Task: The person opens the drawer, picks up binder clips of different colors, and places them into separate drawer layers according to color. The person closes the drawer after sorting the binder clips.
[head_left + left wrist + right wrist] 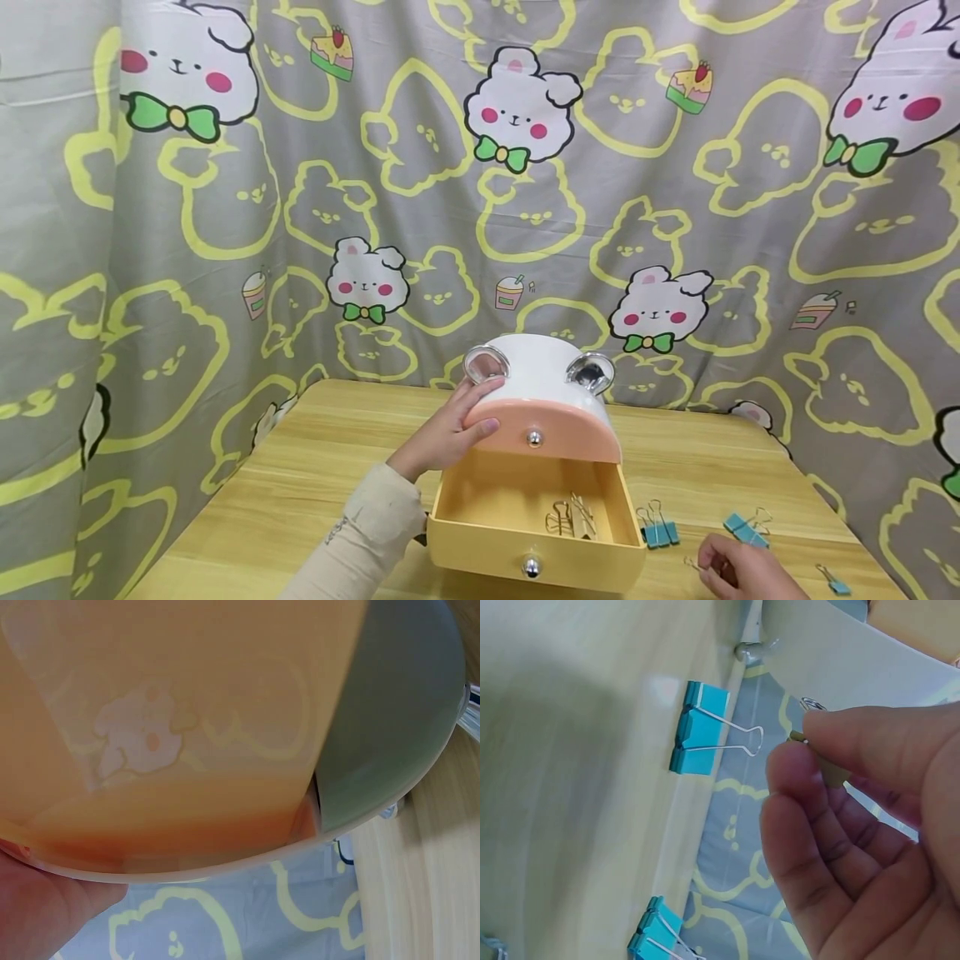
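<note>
A small desk drawer box (525, 354) with a white top and round silver ears stands on the table. My left hand (446, 429) rests on its upper left edge, fingers over the white top and thumb against the pink upper drawer (570, 437). The yellow lower drawer (480, 540) is pulled out, with gold binder clips (581, 518) inside. To the right of it, my right hand (750, 572) pinches a gold binder clip (834, 772) between thumb and index finger. The fingers partly hide that clip. In the left wrist view, my left hand (45, 915) touches the pink front's rim.
Teal binder clips lie on the wooden table (300, 467) right of the drawer: one beside it (660, 534), another behind my right hand, and a small clip (834, 581) further right. A patterned curtain (435, 208) hangs behind the table and along its sides.
</note>
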A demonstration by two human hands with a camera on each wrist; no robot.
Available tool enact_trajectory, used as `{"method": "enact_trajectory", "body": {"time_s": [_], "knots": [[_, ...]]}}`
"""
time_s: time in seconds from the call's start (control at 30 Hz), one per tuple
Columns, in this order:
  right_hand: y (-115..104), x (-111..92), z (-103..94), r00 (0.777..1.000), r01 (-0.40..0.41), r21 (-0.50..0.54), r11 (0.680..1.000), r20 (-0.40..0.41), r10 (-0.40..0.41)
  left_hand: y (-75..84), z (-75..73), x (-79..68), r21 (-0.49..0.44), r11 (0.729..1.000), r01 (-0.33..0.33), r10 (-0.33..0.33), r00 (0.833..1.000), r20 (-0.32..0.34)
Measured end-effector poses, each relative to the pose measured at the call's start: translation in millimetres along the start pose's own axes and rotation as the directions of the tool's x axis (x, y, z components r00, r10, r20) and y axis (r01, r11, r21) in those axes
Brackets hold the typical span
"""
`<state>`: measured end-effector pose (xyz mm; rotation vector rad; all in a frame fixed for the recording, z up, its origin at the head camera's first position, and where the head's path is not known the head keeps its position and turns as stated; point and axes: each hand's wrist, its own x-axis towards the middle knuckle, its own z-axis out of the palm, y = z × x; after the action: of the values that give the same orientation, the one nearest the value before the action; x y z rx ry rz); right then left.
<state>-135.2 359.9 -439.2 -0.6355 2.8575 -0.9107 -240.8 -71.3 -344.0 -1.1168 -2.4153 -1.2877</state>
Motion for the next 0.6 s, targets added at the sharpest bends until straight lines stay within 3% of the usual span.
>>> {"method": "enact_trajectory", "body": {"time_s": [0.23,0.6], "knots": [[-9.3,2.2,-1.8,0.999,-0.021,-0.038,0.999,-0.031,0.020,0.0,-0.2,-0.5,0.003,1.000,-0.014,0.014,1.000,-0.008],[-20.3,4.6,-7.8,0.998,-0.048,-0.012,0.999,-0.028,0.047,-0.2,0.2,-0.4,-0.004,1.000,-0.022,0.022,1.000,-0.014]]}}
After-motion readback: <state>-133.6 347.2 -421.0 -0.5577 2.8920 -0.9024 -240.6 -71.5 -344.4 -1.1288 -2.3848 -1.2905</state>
